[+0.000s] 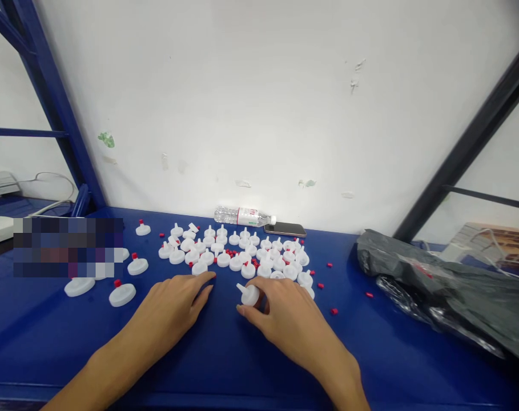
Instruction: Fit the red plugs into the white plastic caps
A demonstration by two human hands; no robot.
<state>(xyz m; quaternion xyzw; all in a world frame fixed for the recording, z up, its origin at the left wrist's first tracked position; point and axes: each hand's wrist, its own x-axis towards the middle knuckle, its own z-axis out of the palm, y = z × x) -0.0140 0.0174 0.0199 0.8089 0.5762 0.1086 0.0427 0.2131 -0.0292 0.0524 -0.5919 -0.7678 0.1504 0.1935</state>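
Observation:
My right hand [280,302] grips a white nozzle cap [250,295] between thumb and fingers, its spout tilted up to the left. My left hand [177,299] rests low over the blue table [225,354], thumb and index finger apart, the index fingertip beside a small red cap [213,275]. Nothing shows between its fingers. Beyond both hands spreads a cluster of white nozzle caps [224,259] with small red caps [232,253] among them. Left of my left hand stand several white caps with red tips, one of them a capped nozzle [122,294].
A clear bottle [244,216] lies by the wall, beside a dark phone [285,229]. Dark plastic bags [439,291] cover the right side. Loose red caps [334,311] lie right of the cluster. Blue frame posts [57,103] rise at the left; a blurred patch hides part there.

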